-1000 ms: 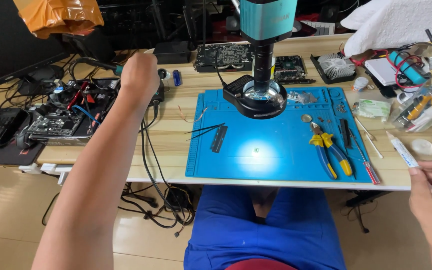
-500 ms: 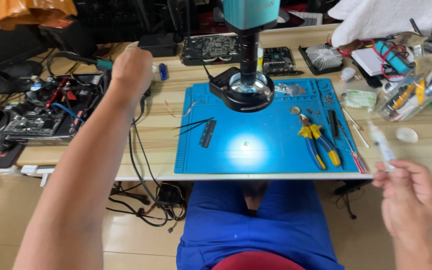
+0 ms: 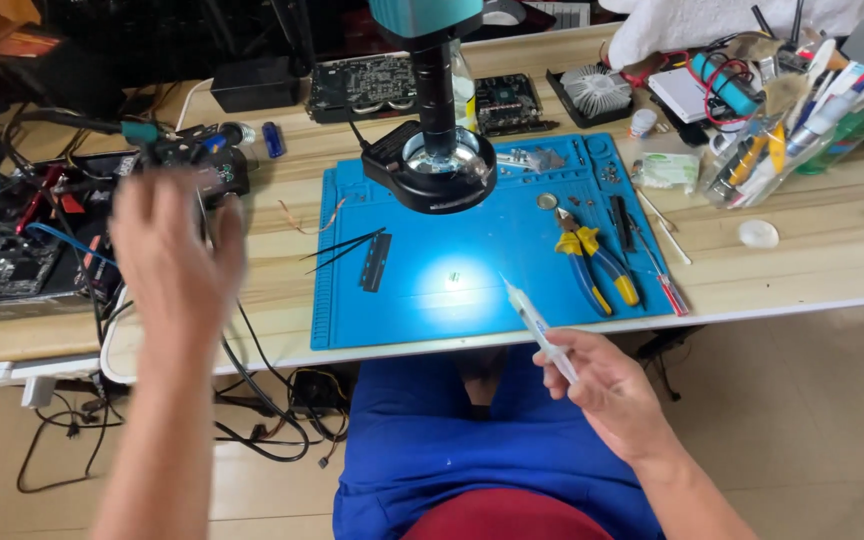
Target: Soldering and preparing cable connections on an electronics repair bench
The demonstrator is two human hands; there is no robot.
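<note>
Two hands work above a blue repair mat, one carrying a syringe.

Nearest, the right hand (image 3: 602,385) is closed around a clear syringe (image 3: 537,325), its tip pointing up and left over the front edge of the blue mat (image 3: 492,290), short of the bright lit spot (image 3: 452,280). The left hand (image 3: 177,260), blurred and open with fingers spread, hangs empty over the cables at the desk's left. Farther on lie black tweezers (image 3: 347,245), yellow-handled pliers (image 3: 592,255), then the microscope ring light (image 3: 437,165). The step in hand looks like bringing the syringe to the lit spot; that calls for a steady tip and a small part under the lens.
</note>
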